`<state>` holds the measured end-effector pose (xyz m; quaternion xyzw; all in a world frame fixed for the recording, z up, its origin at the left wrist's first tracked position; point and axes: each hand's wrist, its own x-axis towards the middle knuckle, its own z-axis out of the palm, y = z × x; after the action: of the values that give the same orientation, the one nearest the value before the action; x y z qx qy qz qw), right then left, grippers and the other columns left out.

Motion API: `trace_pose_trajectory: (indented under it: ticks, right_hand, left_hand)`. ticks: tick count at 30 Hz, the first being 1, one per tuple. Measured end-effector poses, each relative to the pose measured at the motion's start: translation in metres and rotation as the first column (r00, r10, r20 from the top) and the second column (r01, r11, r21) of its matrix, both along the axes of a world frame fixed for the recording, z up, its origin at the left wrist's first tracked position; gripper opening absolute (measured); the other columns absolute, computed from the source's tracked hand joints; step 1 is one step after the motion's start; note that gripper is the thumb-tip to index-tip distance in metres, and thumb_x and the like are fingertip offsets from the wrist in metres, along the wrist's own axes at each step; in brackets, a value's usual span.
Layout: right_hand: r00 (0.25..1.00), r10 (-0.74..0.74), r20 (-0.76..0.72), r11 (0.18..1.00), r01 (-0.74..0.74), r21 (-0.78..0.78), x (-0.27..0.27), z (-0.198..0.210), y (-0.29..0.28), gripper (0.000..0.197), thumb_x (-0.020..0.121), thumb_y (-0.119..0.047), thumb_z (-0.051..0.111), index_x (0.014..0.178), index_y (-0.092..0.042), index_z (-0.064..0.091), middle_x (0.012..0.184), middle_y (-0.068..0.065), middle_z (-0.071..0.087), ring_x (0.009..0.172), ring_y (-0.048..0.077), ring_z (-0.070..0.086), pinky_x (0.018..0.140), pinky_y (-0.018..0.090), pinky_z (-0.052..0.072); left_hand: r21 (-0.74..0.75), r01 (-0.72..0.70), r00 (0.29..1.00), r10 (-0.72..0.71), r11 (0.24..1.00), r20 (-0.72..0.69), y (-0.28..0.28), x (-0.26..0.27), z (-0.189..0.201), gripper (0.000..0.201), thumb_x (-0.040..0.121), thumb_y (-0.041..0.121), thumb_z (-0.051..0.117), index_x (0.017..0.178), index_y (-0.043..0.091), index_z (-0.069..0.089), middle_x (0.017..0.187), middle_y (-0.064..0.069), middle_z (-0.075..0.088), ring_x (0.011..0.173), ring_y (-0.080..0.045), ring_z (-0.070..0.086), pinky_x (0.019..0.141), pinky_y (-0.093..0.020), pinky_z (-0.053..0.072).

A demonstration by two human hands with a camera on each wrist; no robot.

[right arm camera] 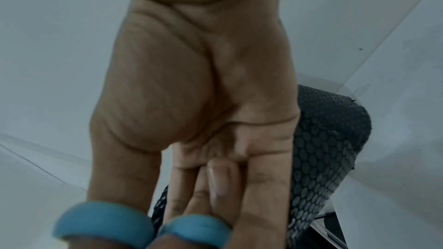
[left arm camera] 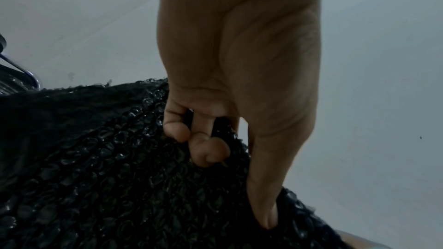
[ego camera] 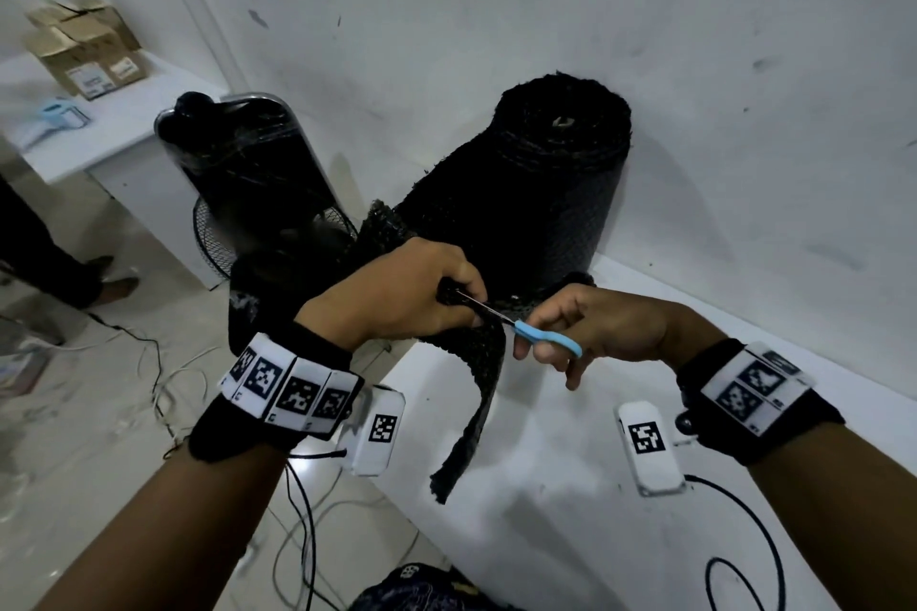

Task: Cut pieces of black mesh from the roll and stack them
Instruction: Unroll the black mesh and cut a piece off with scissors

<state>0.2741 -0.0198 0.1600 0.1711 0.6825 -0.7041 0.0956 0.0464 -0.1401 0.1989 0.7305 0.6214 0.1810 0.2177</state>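
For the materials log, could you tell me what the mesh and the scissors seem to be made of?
Mesh: probably glossy black plastic netting; its knit glints. Scissors: matte light-blue handles, likely plastic; thin shiny blades, apparently metal.

A plain workroom or storeroom: bare, scuffed white walls (ego camera: 496, 15), cardboard boxes (ego camera: 84, 50) on a white surface (ego camera: 114, 124) left of the standing mesh roll (ego camera: 536, 184), loose cables (ego camera: 163, 377) across the tiled floor (ego camera: 74, 437).
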Motion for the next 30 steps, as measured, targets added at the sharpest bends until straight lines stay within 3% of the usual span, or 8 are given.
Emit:
trace_pose_trajectory:
  ticks: [6, 10, 12, 15, 20, 25, 30]
  right_hand:
    - [1.000, 0.005, -0.013, 0.999, -0.006, -0.039, -0.008, 0.003, -0.002, 0.033, 0.080, -0.032, 0.073, 0.103, -0.010, 0.073, 0.070, 0.001, 0.055, 0.066, 0.010, 0.057, 0.064, 0.030, 0.058]
    - [0.999, -0.038, -0.037, 0.999, 0.038, -0.004, -0.006, -0.003, -0.001, 0.023, 0.084, -0.018, 0.069, 0.104, -0.007, 0.071, 0.071, -0.006, 0.061, 0.067, 0.008, 0.059, 0.063, 0.029, 0.058]
    - [0.999, -0.039, -0.037, 0.999, 0.039, -0.011, 0.000, -0.006, -0.001, 0.022, 0.085, -0.016, 0.068, 0.105, -0.008, 0.071, 0.072, -0.007, 0.062, 0.067, 0.008, 0.059, 0.064, 0.030, 0.059]
    - [0.999, -0.026, -0.041, 1.000, 0.025, -0.012, 0.004, -0.007, 0.001, 0.022, 0.085, -0.018, 0.069, 0.105, -0.010, 0.072, 0.073, -0.007, 0.059, 0.068, 0.008, 0.057, 0.066, 0.031, 0.059]
    - [0.999, 0.001, -0.038, 0.999, -0.003, -0.052, 0.004, 0.000, 0.001, 0.036, 0.080, -0.032, 0.071, 0.107, -0.009, 0.071, 0.072, -0.007, 0.056, 0.068, 0.008, 0.056, 0.067, 0.031, 0.059]
    - [0.998, -0.022, -0.055, 1.000, 0.021, -0.018, 0.001, 0.002, -0.002, 0.019, 0.085, -0.018, 0.067, 0.102, -0.012, 0.072, 0.070, -0.007, 0.058, 0.066, 0.007, 0.057, 0.066, 0.030, 0.060]
    - [0.999, -0.015, -0.042, 0.999, 0.013, -0.039, -0.002, 0.002, -0.004, 0.026, 0.084, -0.023, 0.068, 0.105, -0.009, 0.071, 0.069, -0.006, 0.058, 0.067, 0.007, 0.058, 0.065, 0.029, 0.059]
  left_hand:
    - [-0.006, 0.030, 0.999, -0.030, 1.000, 0.011, 0.002, 0.005, -0.001, 0.010, 0.082, 0.025, 0.080, 0.092, 0.028, 0.078, 0.093, 0.009, 0.066, 0.084, -0.006, 0.064, 0.077, -0.032, 0.056]
    - [0.049, 0.003, 1.000, -0.004, 0.999, 0.022, 0.002, 0.000, 0.000, 0.025, 0.078, 0.031, 0.084, 0.101, 0.029, 0.075, 0.099, 0.011, 0.064, 0.091, -0.004, 0.062, 0.076, -0.016, 0.048]
    - [0.078, -0.052, 0.998, 0.050, 0.996, 0.028, 0.001, -0.008, 0.002, 0.031, 0.075, 0.030, 0.087, 0.103, 0.030, 0.074, 0.102, 0.012, 0.063, 0.095, -0.004, 0.062, 0.080, -0.019, 0.050]
    - [0.063, -0.085, 0.995, 0.082, 0.994, 0.060, -0.001, -0.014, 0.004, 0.021, 0.077, 0.027, 0.086, 0.095, 0.028, 0.075, 0.097, 0.011, 0.065, 0.091, -0.005, 0.064, 0.081, -0.030, 0.056]
    - [0.021, -0.060, 0.994, 0.058, 0.998, 0.087, 0.000, -0.011, 0.003, 0.015, 0.078, 0.028, 0.085, 0.090, 0.028, 0.077, 0.092, 0.010, 0.067, 0.087, -0.007, 0.066, 0.078, -0.031, 0.056]
    - [0.044, -0.033, 0.995, 0.028, 0.998, 0.100, 0.002, -0.006, 0.001, 0.013, 0.078, 0.027, 0.085, 0.089, 0.027, 0.077, 0.089, 0.011, 0.067, 0.086, -0.008, 0.064, 0.076, -0.030, 0.055]
    - [0.022, -0.020, 0.995, 0.018, 1.000, 0.098, 0.002, -0.002, 0.000, 0.014, 0.077, 0.027, 0.085, 0.089, 0.026, 0.078, 0.090, 0.008, 0.067, 0.086, -0.008, 0.065, 0.077, -0.033, 0.055]
